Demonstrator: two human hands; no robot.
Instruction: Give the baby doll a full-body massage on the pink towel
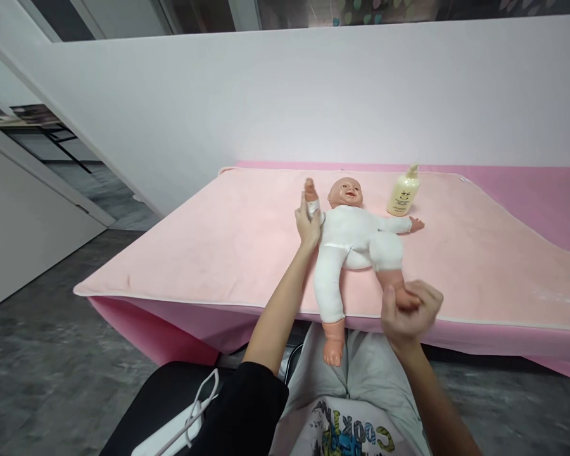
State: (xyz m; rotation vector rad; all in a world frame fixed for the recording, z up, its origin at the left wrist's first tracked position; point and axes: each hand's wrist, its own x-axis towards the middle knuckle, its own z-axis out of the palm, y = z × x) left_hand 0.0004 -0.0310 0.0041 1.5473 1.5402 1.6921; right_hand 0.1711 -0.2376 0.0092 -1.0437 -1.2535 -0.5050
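A baby doll (350, 221) with a white cloth body lies on its back, head toward the wall. My left hand (308, 223) is closed around its raised arm on the left, at the white cuff below the doll's hand. My right hand (413, 310) grips the doll's foot on the right, with that leg bent and the bare shin showing. The doll's other leg (330, 285) hangs over the table's front edge. Its other arm stretches out to the right, near a pale yellow pump bottle (403, 193) standing upright.
A pale pink blanket (209, 234) covers the table over a darker pink cloth (541, 209). A white wall (289, 95) rises behind it. At the lower left, a white device with a cable (185, 424) lies on a black chair (147, 405).
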